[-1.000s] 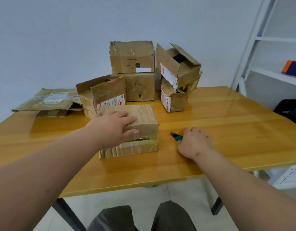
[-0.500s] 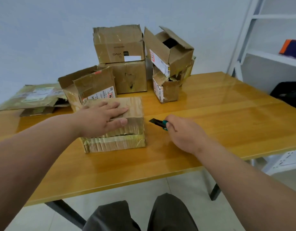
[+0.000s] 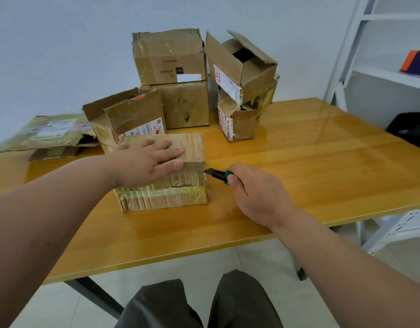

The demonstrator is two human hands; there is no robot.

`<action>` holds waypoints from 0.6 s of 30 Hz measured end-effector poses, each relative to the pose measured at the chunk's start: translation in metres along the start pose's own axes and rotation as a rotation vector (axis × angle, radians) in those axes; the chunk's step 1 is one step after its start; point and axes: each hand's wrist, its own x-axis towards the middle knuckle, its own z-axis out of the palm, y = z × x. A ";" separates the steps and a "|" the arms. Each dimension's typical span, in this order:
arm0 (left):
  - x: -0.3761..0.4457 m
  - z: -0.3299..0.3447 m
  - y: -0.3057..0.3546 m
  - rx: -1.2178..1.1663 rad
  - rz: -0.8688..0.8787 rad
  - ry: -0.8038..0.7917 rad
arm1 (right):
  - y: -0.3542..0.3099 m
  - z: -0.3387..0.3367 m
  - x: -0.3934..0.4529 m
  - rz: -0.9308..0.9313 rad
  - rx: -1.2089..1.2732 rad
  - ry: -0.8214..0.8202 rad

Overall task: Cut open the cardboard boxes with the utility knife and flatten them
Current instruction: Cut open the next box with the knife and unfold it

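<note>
Two hands are at work on our wooden table (image 3: 299, 147): our left hand (image 3: 147, 164) lies flat, fingers straight, on top of the nearest cardboard box (image 3: 166, 185). Our right hand (image 3: 256, 192) curls round the utility knife (image 3: 217, 175), its blade tip just at the box's right edge.

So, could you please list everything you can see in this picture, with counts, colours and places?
near box: one, brown, taped, table front.
stacked boxes: five, brown, behind it.
flattened cardboard: small pile, greenish-brown, far left.
utility knife: one, teal and black, blade tip at the near box's right edge.
table: one, orange wood.
shelving: white, right.
left hand: flat on the near box.
right hand: its grip holds the knife.
</note>
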 end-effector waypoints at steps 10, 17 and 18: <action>0.000 0.001 0.000 -0.019 -0.011 0.005 | -0.008 0.006 0.004 0.007 -0.024 0.007; 0.001 0.001 0.003 -0.026 -0.004 0.004 | -0.002 0.005 0.000 -0.066 -0.112 0.022; 0.001 0.001 0.003 -0.024 -0.004 0.003 | -0.001 0.005 0.000 -0.065 -0.120 0.012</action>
